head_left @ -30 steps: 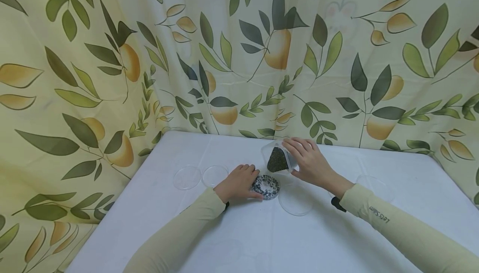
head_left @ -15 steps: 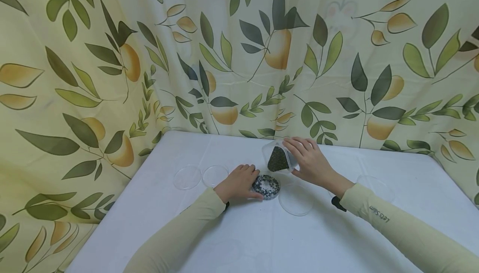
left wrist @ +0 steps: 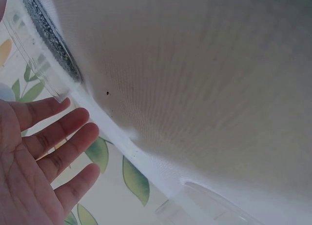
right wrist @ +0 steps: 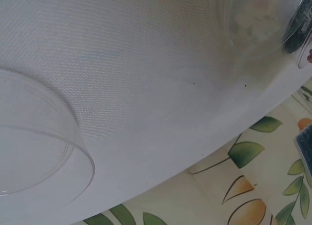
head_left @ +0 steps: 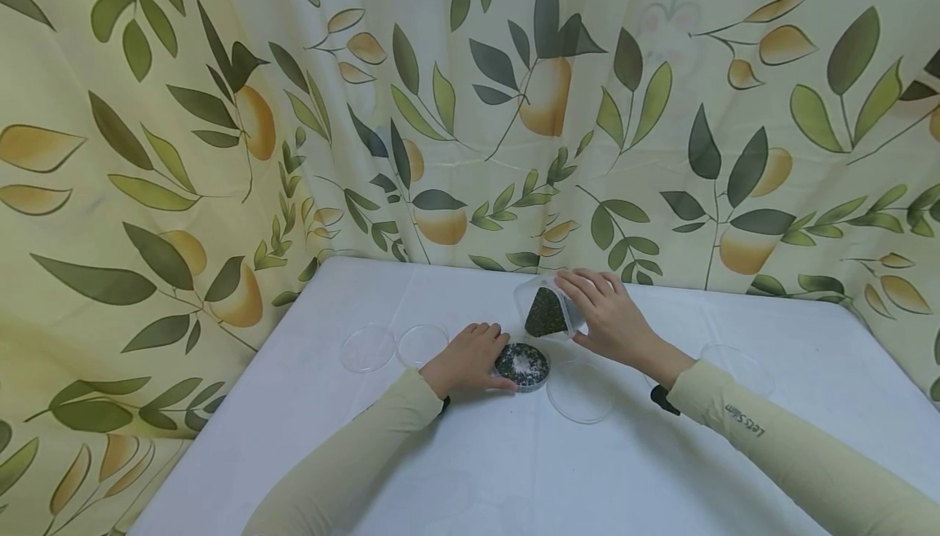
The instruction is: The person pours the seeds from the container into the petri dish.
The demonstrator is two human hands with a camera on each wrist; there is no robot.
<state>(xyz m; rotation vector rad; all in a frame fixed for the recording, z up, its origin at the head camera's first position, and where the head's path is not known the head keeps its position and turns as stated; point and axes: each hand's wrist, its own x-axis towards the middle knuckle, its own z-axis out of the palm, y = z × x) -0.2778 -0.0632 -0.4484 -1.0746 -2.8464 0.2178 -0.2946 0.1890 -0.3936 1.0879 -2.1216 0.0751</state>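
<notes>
My left hand (head_left: pixel 470 356) rests on the white table, its thumb and index finger round the side of a clear round dish (head_left: pixel 523 366). Dark grains and a white patch in the middle fill that dish. In the left wrist view, the index fingertip meets the dish's edge (left wrist: pixel 62 95), while the other fingers (left wrist: pixel 70 154) spread away from it. My right hand (head_left: pixel 609 316) grips a clear plastic tub (head_left: pixel 523 299), tilted above the dish. Dark green granules (head_left: pixel 545 313) lie heaped inside the tub. The right fingers are out of sight in the right wrist view.
Several clear round dishes or lids lie on the table (head_left: pixel 470 471): a pair at the left (head_left: pixel 368 348), another (head_left: pixel 580 393) just right of the filled dish, one (head_left: pixel 737 369) beyond the right wrist. A leaf-patterned curtain (head_left: pixel 455 152) hangs behind the table's far edge.
Dark grains cover more of the dish, and the white patch in its middle has shrunk. Both hands and the tilted tub stay almost in place.
</notes>
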